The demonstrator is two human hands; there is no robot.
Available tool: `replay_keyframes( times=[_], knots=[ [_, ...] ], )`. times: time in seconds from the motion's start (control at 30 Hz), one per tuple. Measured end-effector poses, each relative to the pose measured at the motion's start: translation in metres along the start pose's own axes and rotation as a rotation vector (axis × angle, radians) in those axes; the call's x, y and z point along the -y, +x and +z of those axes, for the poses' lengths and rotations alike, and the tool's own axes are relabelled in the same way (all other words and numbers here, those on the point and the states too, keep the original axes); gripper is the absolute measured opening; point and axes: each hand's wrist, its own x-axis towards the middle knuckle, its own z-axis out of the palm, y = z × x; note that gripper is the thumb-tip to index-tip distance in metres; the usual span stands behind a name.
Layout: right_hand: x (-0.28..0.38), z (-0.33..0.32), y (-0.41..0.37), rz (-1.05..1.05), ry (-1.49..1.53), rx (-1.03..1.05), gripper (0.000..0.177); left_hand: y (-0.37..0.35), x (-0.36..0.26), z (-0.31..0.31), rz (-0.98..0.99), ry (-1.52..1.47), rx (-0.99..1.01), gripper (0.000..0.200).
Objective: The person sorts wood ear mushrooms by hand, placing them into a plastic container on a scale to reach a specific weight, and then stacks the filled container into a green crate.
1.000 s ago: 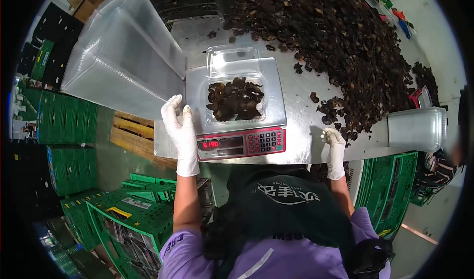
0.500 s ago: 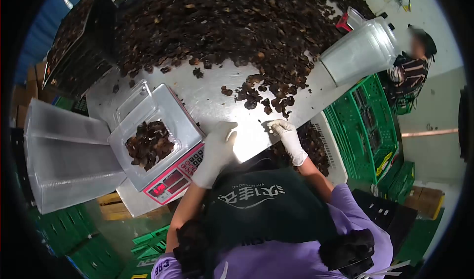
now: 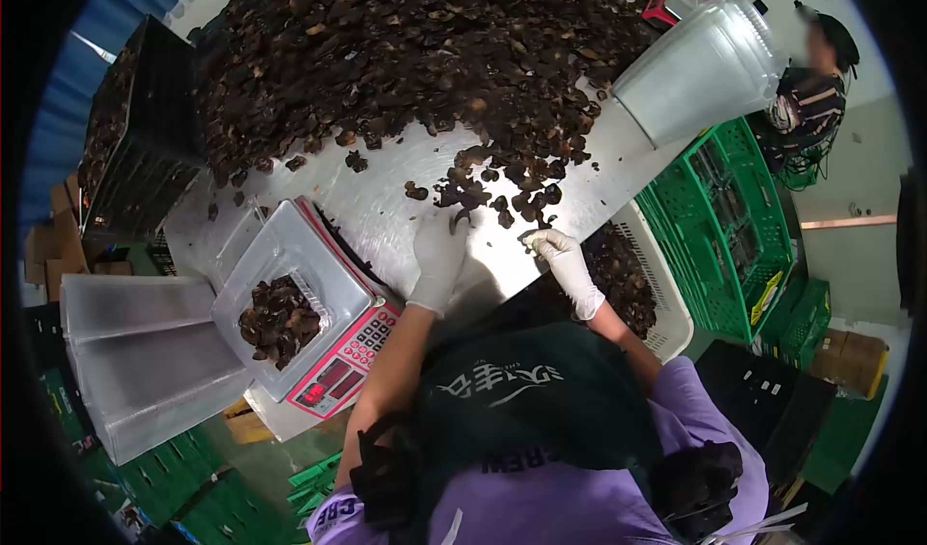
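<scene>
My left hand (image 3: 440, 260), in a white glove, is over the metal table with its fingertips pinched on a dark piece (image 3: 460, 220). My right hand (image 3: 564, 270), also gloved, is at the table's front edge, fingers closed on a small dark piece with a pale spot (image 3: 529, 240). Beyond both hands lies a big heap of dark, fungus-like pieces (image 3: 386, 53), with loose ones near my fingers. To the left, a clear tray holding dark pieces (image 3: 279, 322) rests on a red and white scale (image 3: 340, 379).
Stacked clear containers (image 3: 145, 352) stand at the left, more (image 3: 700, 72) at the right. A black crate (image 3: 145, 139) is at the upper left. A white basket (image 3: 666, 294) and green crates (image 3: 715, 226) are at the right. A person (image 3: 811, 101) sits beyond them.
My left hand has moved forward over the table and come onto a dark piece. My right hand stays near the edge. The view has shifted slightly.
</scene>
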Motion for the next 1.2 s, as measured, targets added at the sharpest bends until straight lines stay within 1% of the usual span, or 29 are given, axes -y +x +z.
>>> replay_keyframes(
  times=[0.07,0.1,0.13,0.17,0.23,0.27,0.3,0.33,0.4,0.43,0.5,0.57,0.63,0.7,0.73,0.77,0.8,0.83,0.87,0.9,0.93,0.97,1.0,1.03,1.07,1.1,1.13,1.17,1.2],
  knots=[
    [0.008,0.006,0.007,-0.021,-0.072,0.03,0.015,-0.007,-0.006,-0.022,-0.271,-0.242,0.144,0.023],
    [0.01,0.009,0.011,-0.054,-0.098,0.06,0.016,-0.014,-0.001,-0.017,-0.296,-0.231,0.122,0.023],
    [0.011,0.013,0.015,-0.2,-0.176,0.079,0.016,-0.023,0.005,-0.008,-0.246,-0.417,0.02,0.022],
    [0.013,0.019,0.019,-0.215,-0.14,0.083,0.017,-0.031,0.011,-0.006,-0.194,-0.587,-0.095,0.022],
    [0.032,0.033,0.02,-0.243,-0.216,0.088,0.018,-0.042,0.002,-0.031,-0.168,-0.506,-0.168,0.022],
    [0.024,0.034,0.029,-0.291,-0.214,0.106,0.018,-0.046,-0.004,-0.05,-0.279,-0.575,-0.087,0.022],
    [0.035,0.04,0.03,-0.272,-0.283,0.138,0.017,-0.05,-0.01,-0.074,-0.381,-0.66,-0.007,0.022],
    [0.032,0.044,0.035,-0.253,-0.267,0.175,0.016,-0.057,-0.014,-0.101,-0.414,-0.645,-0.055,0.022],
    [0.032,0.056,0.037,-0.227,-0.26,0.242,0.015,-0.068,-0.024,-0.147,-0.37,-0.546,-0.25,0.023],
    [0.033,0.06,0.038,-0.213,-0.264,0.276,0.014,-0.073,-0.02,-0.16,-0.391,-0.54,-0.271,0.023],
    [0.034,0.072,0.037,-0.208,-0.303,0.318,0.014,-0.086,-0.003,-0.188,-0.235,-0.25,-0.575,0.023],
    [0.04,0.09,0.029,-0.291,-0.345,0.338,0.014,-0.096,0.011,-0.207,-0.307,-0.107,-0.648,0.025],
    [0.038,0.103,0.027,-0.305,-0.34,0.37,0.013,-0.102,0.035,-0.214,-0.245,0.149,-0.65,0.03],
    [0.044,0.117,0.018,-0.338,-0.373,0.453,0.013,-0.104,0.04,-0.221,-0.405,0.413,-0.53,0.033],
    [0.044,0.123,0.016,-0.305,-0.343,0.471,0.012,-0.11,0.041,-0.225,-0.357,0.365,-0.621,0.034],
    [0.042,0.132,0.006,-0.277,-0.281,0.429,0.013,-0.117,0.043,-0.229,-0.304,0.316,-0.711,0.034],
    [0.048,0.138,-0.001,-0.285,-0.285,0.452,0.012,-0.122,0.049,-0.238,-0.279,0.324,-0.78,0.034],
    [0.055,0.143,-0.007,-0.293,-0.29,0.475,0.012,-0.13,0.051,-0.253,-0.373,0.272,-0.77,0.03],
    [0.049,0.145,-0.007,-0.262,-0.294,0.488,0.013,-0.136,0.059,-0.269,-0.363,0.315,-0.784,0.028],
    [0.059,0.153,-0.017,-0.218,-0.255,0.517,0.014,-0.141,0.075,-0.277,-0.361,0.285,-0.85,0.029],
    [0.062,0.162,-0.024,-0.179,-0.21,0.543,0.014,-0.146,0.104,-0.278,-0.451,0.126,-0.879,0.029],
    [0.063,0.171,-0.031,-0.141,-0.165,0.568,0.014,-0.146,0.133,-0.281,-0.487,-0.154,-0.902,0.029],
    [0.063,0.181,-0.038,-0.056,-0.046,0.642,0.018,-0.145,0.166,-0.279,-0.56,-0.271,-0.872,0.03],
    [0.072,0.194,-0.044,-0.058,-0.109,0.723,0.025,-0.14,0.191,-0.278,-0.632,-0.387,-0.837,0.03],
    [0.074,0.205,-0.049,-0.031,-0.086,0.766,0.028,-0.13,0.205,-0.28,-0.62,-0.391,-0.833,0.03],
    [0.077,0.218,-0.054,-0.005,-0.064,0.808,0.033,-0.121,0.216,-0.283,-0.732,-0.602,-0.711,0.031],
    [0.087,0.233,-0.062,-0.014,-0.06,0.798,0.033,-0.112,0.223,-0.285,-0.839,-0.808,-0.576,0.031],
    [0.101,0.249,-0.071,0.075,-0.044,0.782,0.037,-0.103,0.23,-0.285,-0.827,-0.813,-0.57,0.031],
    [0.109,0.259,-0.076,0.163,-0.027,0.765,0.041,-0.095,0.232,-0.287,-0.831,-0.92,-0.486,0.029]
  ],
)
